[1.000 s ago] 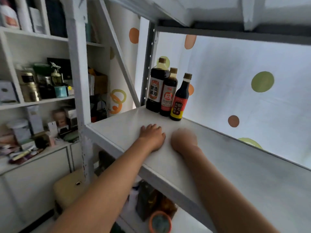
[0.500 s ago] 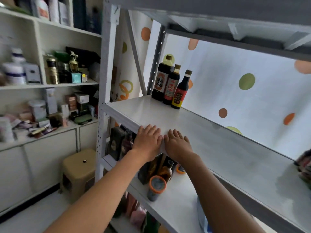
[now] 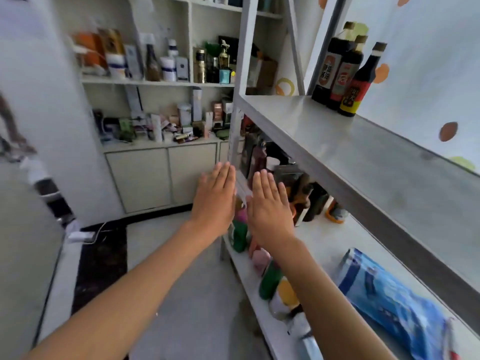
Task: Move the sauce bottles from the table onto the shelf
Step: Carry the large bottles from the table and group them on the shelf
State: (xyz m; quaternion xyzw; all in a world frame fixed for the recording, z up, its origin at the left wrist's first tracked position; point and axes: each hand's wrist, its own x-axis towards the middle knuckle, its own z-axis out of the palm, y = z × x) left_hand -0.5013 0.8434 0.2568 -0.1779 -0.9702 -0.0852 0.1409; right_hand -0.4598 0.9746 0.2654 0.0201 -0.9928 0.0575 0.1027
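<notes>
Hands (image 3: 241,203) flat, free air before shelf edge (image 3: 298,149)

— What is the shelf (image 3: 306,118) made of?
— Pale painted metal by the look of it, smooth with a dull sheen; its upright post (image 3: 240,81) is scuffed low down.
— And the three sauce bottles (image 3: 342,71) at two o'clock?
— Dark and glossy, with printed paper-like labels and tan caps.
— The blue bag (image 3: 389,305) at four o'clock?
— Shiny, crinkled plastic film.
— The floor (image 3: 197,302)?
— Grey, matt and smooth. The cabinet doors (image 3: 161,178) at eleven o'clock look flat, white and matt.
</notes>
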